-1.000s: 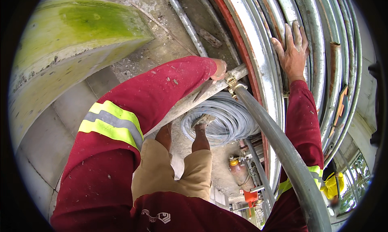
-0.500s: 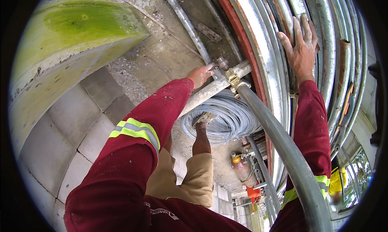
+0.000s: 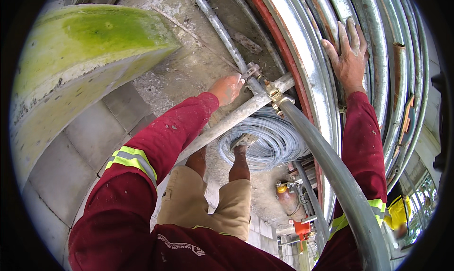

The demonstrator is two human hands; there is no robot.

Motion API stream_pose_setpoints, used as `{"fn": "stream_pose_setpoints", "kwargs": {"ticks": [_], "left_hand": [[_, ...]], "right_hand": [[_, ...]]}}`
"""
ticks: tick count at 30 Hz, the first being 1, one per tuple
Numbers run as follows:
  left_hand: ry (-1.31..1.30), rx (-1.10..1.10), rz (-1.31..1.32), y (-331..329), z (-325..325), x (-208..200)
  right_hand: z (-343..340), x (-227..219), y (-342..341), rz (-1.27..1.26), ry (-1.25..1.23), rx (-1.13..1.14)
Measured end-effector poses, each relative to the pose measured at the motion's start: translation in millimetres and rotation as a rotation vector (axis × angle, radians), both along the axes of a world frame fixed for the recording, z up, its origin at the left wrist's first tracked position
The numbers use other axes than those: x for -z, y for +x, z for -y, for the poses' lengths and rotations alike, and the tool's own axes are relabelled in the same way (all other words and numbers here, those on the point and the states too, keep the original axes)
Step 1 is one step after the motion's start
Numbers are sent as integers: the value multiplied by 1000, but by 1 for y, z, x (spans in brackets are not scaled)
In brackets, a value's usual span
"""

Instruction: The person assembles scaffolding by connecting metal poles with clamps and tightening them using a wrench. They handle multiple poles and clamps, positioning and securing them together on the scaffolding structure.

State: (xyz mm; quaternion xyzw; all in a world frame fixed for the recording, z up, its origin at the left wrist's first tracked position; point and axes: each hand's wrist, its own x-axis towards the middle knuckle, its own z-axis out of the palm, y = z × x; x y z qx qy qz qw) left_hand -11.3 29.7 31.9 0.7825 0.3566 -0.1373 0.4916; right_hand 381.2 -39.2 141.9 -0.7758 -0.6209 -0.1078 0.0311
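My left hand [image 3: 228, 89] is closed, its fingertips on a metal scaffold clamp [image 3: 251, 71] fixed to a galvanized upright pipe [image 3: 213, 23]. Below the clamp, a whitish horizontal pipe [image 3: 224, 117] crosses that upright. A brass-coloured coupler [image 3: 274, 92] sits at the crossing, beside a thick grey pipe [image 3: 326, 162] that runs toward me. My right hand [image 3: 351, 63] lies with fingers spread on a stack of long galvanized pipes [image 3: 373, 39], holding nothing. Just left of this stack runs a red-brown steel member [image 3: 279, 39].
A coil of steel wire [image 3: 272, 138] lies around one foot. Beyond it stand a gas cylinder [image 3: 287, 195] and a red object [image 3: 302, 228]. At left is a mossy concrete block [image 3: 94, 39] beside grey paving [image 3: 85, 153]. Something yellow [image 3: 397, 212] shows at lower right.
My left hand has drawn back slightly toward me and left, its fingers now at the clamp, whose loose part appears turned. My right hand stays on the pipes.
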Motion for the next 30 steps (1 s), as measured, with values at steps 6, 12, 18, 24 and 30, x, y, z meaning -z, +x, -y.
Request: {"fn": "stream_pose_setpoints", "kwargs": {"ticks": [6,12,18,24,30], "left_hand": [[-42,135,-22,27,13,-3],[15,440,-27,44,-2,-7],[-165,854,-68,85,-22,-7],[-681,651,-48,92,-40,21],[672,1459,217,35,8,19]], "right_hand": [[0,-3,-1,-1,-19,11],[-1,-4,-1,-14,-17,13],[-1,-3,-1,10,-9,16],[-2,-6,-1,34,-1,3],[4,-2,3,26,-4,6]]}}
